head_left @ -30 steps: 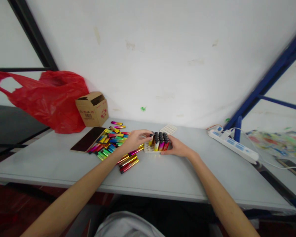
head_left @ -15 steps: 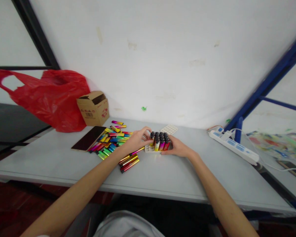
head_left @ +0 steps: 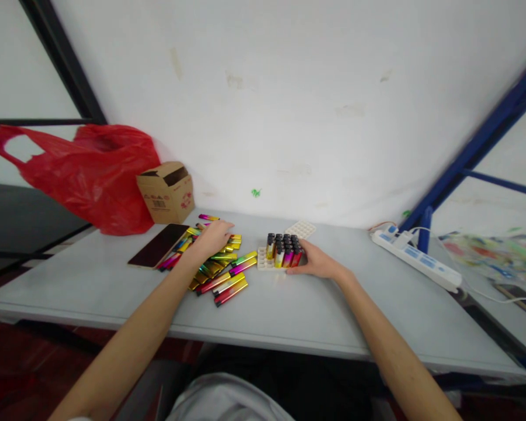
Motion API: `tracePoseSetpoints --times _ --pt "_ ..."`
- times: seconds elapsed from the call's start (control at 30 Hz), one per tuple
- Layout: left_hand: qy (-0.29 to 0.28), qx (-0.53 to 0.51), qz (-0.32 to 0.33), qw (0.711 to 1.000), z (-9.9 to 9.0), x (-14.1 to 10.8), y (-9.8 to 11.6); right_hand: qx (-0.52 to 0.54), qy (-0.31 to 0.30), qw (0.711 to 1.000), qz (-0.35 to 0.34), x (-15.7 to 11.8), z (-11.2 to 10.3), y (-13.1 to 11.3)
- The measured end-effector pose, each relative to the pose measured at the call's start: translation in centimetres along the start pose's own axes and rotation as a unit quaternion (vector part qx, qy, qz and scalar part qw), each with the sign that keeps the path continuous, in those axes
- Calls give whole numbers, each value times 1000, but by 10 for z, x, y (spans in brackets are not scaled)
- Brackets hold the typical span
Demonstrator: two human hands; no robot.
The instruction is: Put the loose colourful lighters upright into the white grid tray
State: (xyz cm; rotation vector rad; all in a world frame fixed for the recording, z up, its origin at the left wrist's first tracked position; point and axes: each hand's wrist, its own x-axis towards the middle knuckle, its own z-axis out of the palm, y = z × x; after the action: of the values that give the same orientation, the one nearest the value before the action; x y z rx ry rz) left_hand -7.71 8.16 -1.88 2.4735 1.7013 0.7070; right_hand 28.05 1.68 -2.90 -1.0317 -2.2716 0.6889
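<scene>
My left hand (head_left: 214,238) is over a loose pile of shiny, many-coloured lighters (head_left: 230,285). One of its fingers stretches out to the right, and its other fingertips are partly hidden. Against the right side of a white tray with holes (head_left: 265,263), my right hand (head_left: 319,261) is closed, its thumb along the front and its other fingers behind. Several lighters with black tops (head_left: 284,250) stand upright in rows in this tray. Empty holes show at its left end.
Behind lies a second white holed tray (head_left: 300,229). A dark flat panel (head_left: 158,247), an open cardboard box (head_left: 169,193) and a red plastic bag (head_left: 92,175) are at the left. At the right lies a white power strip (head_left: 416,260) with cables.
My left hand has moved left from the tray to the loose pile. A yellow lighter that was at its fingers now stands in the tray, let go. My right hand has stayed in place.
</scene>
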Motion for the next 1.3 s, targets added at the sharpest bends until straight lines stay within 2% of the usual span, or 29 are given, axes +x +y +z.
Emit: tracePoseSetpoints --times 0.1,0.4,0.47,0.6,0.73,0.93,1.07,1.13,1.3 --pt "-19 -3 -6 1000 3 1 -3 3 0 1000 -6 0 0 -1" --pt "-33 -25 40 998 -1 -1 0 9 5 1000 -4 0 0 -2" --pt "-7 -50 45 998 -2 -1 4 7 8 1000 0 0 0 -3" --pt "94 -99 47 990 -6 -2 18 3 3 1000 -3 0 0 -2" --pt "99 -192 8 976 -13 -5 34 4 5 1000 -4 0 0 -1" --pt "99 -360 -41 927 -16 -10 56 12 4 1000 -9 0 -1 -1" --pt "43 -472 -74 877 -12 -11 69 3 2 1000 -11 0 -1 -2" --pt "16 -497 -84 863 -10 -13 75 -1 3 1000 -6 0 0 -2" --pt "-53 -556 -46 828 -7 -19 88 -5 3 1000 -1 0 1 0"
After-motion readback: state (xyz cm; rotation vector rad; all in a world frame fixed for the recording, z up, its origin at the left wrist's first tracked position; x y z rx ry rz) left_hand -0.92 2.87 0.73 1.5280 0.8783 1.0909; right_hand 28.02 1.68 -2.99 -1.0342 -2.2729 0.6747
